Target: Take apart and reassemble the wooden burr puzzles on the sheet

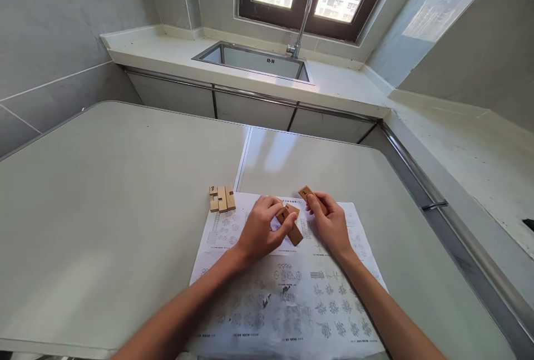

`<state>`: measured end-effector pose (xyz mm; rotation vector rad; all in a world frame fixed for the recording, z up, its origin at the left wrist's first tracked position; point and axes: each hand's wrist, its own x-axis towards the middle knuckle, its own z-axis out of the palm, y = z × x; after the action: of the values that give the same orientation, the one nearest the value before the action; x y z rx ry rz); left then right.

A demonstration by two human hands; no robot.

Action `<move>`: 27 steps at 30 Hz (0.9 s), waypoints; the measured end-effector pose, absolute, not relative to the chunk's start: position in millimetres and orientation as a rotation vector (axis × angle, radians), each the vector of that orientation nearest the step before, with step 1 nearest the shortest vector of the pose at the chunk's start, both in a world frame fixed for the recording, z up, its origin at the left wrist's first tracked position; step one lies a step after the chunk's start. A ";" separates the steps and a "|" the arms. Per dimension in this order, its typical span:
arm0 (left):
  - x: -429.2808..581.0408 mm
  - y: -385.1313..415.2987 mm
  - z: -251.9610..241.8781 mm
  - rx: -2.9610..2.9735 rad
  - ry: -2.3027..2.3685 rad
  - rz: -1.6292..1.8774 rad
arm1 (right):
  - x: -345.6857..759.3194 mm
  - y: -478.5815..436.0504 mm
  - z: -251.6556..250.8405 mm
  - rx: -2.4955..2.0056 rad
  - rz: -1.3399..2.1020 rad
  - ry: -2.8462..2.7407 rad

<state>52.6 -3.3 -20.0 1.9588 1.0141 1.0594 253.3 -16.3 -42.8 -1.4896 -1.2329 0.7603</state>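
Between the thumb and fingers of my left hand [263, 226] are wooden puzzle pieces [295, 234] crossed against each other, one with a dark mark on it. My right hand [329, 221] grips a single wooden puzzle piece [306, 192] marked "2", tilted up to the left and apart from the crossed pieces. Several more notched wooden pieces [222, 200] lie side by side to the left of my hands, one marked "3". Below both hands is a printed instruction sheet [292, 315] with rows of small diagrams, creased and torn in spots.
The sheet lies on a pale table [125, 210] with a seam [243, 157] running across it. Beyond stands a counter [167, 48] with a sink [250, 59] and a curved faucet [306, 12] beneath a window. Another counter [471, 143] runs along the right.
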 end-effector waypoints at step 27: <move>50.2 -0.5 -52.3 2.551 1.631 0.796 | 253.3 -13.7 -62.6 -1.569 0.405 -1.742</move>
<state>50.2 -0.5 -52.3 2.5511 1.6312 0.7961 253.3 -13.7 -62.6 -1.5692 -1.7422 0.4048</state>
